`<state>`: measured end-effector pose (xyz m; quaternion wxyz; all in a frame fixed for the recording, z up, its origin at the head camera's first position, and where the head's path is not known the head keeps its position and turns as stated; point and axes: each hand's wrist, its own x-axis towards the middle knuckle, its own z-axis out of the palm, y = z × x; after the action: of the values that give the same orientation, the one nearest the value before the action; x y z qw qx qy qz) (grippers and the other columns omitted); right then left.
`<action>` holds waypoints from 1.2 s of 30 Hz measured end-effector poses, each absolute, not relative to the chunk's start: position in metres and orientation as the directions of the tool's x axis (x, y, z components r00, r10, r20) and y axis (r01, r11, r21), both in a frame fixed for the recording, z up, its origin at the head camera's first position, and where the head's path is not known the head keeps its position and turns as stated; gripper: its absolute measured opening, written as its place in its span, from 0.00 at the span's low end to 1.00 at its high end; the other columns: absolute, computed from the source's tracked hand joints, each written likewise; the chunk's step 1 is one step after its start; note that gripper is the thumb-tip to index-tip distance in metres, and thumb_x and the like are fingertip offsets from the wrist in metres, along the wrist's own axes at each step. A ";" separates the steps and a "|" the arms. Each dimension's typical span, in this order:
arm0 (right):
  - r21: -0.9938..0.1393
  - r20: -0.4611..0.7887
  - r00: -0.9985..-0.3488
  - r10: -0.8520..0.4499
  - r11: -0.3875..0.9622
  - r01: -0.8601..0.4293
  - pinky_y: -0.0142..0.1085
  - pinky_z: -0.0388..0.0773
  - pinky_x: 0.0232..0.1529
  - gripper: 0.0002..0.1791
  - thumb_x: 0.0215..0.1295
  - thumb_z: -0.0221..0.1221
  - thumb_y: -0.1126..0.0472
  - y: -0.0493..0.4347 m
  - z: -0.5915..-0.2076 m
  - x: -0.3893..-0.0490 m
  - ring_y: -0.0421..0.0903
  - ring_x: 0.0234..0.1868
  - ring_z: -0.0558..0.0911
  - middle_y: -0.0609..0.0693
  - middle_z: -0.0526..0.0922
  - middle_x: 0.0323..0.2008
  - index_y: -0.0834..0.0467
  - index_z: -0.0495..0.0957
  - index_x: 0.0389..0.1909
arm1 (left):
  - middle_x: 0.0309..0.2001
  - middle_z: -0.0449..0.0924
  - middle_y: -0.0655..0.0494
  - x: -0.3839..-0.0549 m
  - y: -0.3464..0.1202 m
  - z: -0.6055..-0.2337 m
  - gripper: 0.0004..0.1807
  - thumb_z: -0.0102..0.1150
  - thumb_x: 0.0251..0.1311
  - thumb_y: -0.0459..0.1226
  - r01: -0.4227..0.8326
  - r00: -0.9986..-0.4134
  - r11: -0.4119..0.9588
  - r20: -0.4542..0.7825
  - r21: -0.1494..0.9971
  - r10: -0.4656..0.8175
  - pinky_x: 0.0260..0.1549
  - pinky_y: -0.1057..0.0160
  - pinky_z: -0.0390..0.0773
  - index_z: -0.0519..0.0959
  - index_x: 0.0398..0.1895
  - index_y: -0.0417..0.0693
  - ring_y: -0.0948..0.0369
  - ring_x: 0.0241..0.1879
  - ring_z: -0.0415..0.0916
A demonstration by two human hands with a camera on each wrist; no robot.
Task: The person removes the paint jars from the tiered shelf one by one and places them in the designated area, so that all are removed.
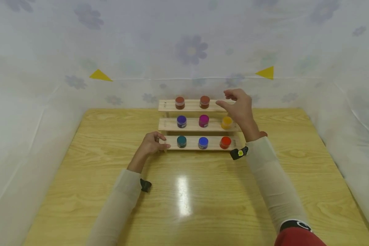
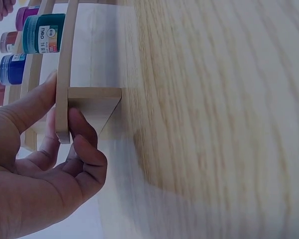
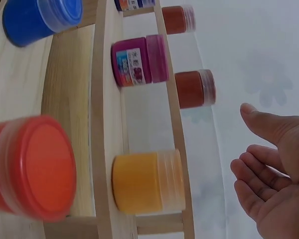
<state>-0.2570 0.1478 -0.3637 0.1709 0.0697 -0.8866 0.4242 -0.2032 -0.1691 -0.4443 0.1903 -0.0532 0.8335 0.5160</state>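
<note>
A three-tier wooden rack (image 1: 192, 147) holds several small paint jars. My left hand (image 1: 152, 142) grips the left end of its lowest tier; in the left wrist view the thumb lies on top of the board (image 2: 63, 112) and fingers curl beneath. Nearest to that hand is a teal paint jar (image 1: 181, 141). My right hand (image 1: 240, 106) hovers by the right end of the top tier, thumb and fingers apart, holding nothing. Left of it on that tier stand two brown-red jars, one of them the nearer jar (image 1: 204, 102). Below it sits a yellow-orange jar (image 1: 226, 122) on the middle tier.
On the middle tier are a dark blue jar (image 1: 181, 121) and a magenta jar (image 1: 204, 121). A blue jar (image 1: 203, 142) and a red jar (image 1: 225, 142) stand on the lowest tier. Behind the wooden table (image 1: 203, 198) hangs a flowered white sheet (image 1: 160, 44).
</note>
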 end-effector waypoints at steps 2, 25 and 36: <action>-0.723 0.360 -0.933 0.007 0.634 -0.274 0.47 0.72 0.58 0.25 0.55 0.68 0.57 0.143 -0.365 -0.260 0.56 0.48 0.78 0.62 0.78 0.46 0.64 0.78 0.52 | 0.21 0.61 0.57 -0.203 -0.169 -0.444 0.18 0.71 0.50 0.35 -0.283 -0.923 0.464 -0.370 0.840 0.106 0.20 0.66 0.65 0.75 0.42 0.40 0.63 0.18 0.60; -0.780 0.217 -0.976 0.010 0.603 -0.167 0.44 0.75 0.53 0.26 0.53 0.69 0.52 0.107 -0.379 -0.267 0.52 0.48 0.78 0.58 0.80 0.47 0.62 0.78 0.51 | 0.20 0.61 0.57 -0.201 -0.171 -0.445 0.18 0.71 0.50 0.35 -0.287 -0.924 0.459 -0.369 0.841 0.098 0.18 0.67 0.64 0.75 0.42 0.40 0.64 0.17 0.59; -0.786 0.194 -0.981 -0.016 0.595 -0.165 0.44 0.77 0.49 0.26 0.54 0.69 0.54 0.106 -0.381 -0.268 0.53 0.45 0.81 0.59 0.81 0.45 0.62 0.78 0.51 | 0.21 0.61 0.57 -0.199 -0.172 -0.447 0.18 0.71 0.49 0.35 -0.282 -0.928 0.463 -0.361 0.840 0.090 0.19 0.67 0.64 0.75 0.41 0.40 0.63 0.19 0.60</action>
<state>-0.2676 0.1065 -0.3806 0.0836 0.0508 -0.8892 0.4469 -0.1992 -0.1717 -0.4467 0.1807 -0.0574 0.8361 0.5148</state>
